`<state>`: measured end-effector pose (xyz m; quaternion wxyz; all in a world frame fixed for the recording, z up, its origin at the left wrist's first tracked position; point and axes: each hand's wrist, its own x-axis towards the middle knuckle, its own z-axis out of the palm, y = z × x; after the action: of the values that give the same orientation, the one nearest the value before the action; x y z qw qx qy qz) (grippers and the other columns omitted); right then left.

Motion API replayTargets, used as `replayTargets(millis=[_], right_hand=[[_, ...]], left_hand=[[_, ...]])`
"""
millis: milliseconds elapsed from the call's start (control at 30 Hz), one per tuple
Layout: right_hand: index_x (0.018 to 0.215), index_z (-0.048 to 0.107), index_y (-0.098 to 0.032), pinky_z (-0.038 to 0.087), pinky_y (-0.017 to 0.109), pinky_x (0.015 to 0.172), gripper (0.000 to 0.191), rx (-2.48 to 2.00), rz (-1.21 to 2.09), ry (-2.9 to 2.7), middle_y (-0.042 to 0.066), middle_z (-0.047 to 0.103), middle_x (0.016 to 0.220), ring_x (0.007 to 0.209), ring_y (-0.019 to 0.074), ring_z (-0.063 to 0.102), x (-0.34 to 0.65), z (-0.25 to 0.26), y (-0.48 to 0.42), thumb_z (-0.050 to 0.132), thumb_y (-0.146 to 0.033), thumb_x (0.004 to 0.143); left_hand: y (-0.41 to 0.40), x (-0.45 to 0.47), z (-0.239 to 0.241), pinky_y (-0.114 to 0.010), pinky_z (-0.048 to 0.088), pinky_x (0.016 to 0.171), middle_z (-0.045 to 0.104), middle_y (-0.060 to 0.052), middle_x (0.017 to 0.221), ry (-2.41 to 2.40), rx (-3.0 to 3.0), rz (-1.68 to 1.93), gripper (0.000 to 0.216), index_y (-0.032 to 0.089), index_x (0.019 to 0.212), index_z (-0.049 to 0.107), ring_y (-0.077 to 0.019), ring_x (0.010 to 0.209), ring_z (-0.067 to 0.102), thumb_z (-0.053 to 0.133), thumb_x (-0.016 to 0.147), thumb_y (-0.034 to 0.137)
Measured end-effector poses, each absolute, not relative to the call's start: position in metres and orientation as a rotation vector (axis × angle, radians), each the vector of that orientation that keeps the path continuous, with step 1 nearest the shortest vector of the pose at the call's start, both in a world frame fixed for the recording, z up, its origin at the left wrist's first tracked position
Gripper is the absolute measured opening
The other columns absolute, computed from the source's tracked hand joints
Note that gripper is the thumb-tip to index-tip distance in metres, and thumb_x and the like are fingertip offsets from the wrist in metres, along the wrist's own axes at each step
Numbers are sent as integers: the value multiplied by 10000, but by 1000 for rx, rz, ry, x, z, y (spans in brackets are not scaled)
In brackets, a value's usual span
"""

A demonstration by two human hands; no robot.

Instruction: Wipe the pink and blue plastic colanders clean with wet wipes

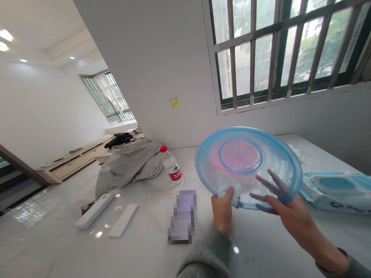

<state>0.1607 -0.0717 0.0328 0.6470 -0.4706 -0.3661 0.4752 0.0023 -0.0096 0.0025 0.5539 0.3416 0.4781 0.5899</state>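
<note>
Held up in front of me is a round, translucent blue plastic strainer plate with a ribbed surface and a pink-tinted centre. My right hand grips its lower right rim, with the fingers showing through the plastic from behind. My left hand pinches a white wet wipe against the lower left rim. To the right, an opened blue and white wet wipe pack lies on the white marble counter, just beyond my right hand.
On the counter are a capped water bottle, a pixelated flat object, a white bar-shaped device, a white strip and a crumpled grey cloth. A barred window is set in the wall behind.
</note>
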Motion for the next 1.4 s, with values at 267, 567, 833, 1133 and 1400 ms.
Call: replayTargets(millis=[267, 567, 833, 1133, 1400], right_hand=[[1568, 519, -411, 711, 448, 684, 830, -1094, 998, -900, 99, 631, 1535, 1009, 379, 806, 178, 47, -74, 849, -451, 807], [1571, 514, -410, 643, 462, 922, 802, -985, 1052, -863, 107, 585, 1584, 1264, 354, 708, 168, 37, -69, 839, -520, 845], [1380, 704, -252, 612, 539, 956, 630, -1026, 1234, -879, 133, 828, 1148, 1127, 340, 766, 139, 8, -68, 785, -601, 862], [1246, 779, -238, 578, 512, 1028, 468, -1249, 975, -1140, 65, 847, 834, 984, 331, 800, 175, 32, -68, 751, -495, 856], [1217, 794, -215, 600, 475, 924, 484, -1255, 703, -1166, 78, 811, 752, 846, 316, 786, 180, 37, -68, 679, -576, 915]], left_hand=[[4, -15, 3, -357, 578, 575, 747, -124, 644, 1266, 898, 1434, 482, 73, 745, 813, -249, 576, 696, 866, 714, 551], [-1, -14, -1, -371, 596, 641, 790, -171, 736, 1294, 961, 1559, 592, 64, 808, 822, -315, 714, 773, 764, 812, 654], [-12, -1, 1, -418, 634, 781, 819, -188, 872, 1141, 882, 1563, 546, 75, 885, 835, -377, 930, 788, 862, 721, 595], [-3, -5, 1, -415, 643, 747, 787, -142, 755, 1135, 830, 1548, 501, 81, 840, 832, -313, 794, 780, 893, 694, 556], [-1, -6, -6, -428, 629, 805, 810, -167, 854, 1159, 925, 1538, 554, 57, 907, 835, -319, 867, 774, 834, 775, 595]])
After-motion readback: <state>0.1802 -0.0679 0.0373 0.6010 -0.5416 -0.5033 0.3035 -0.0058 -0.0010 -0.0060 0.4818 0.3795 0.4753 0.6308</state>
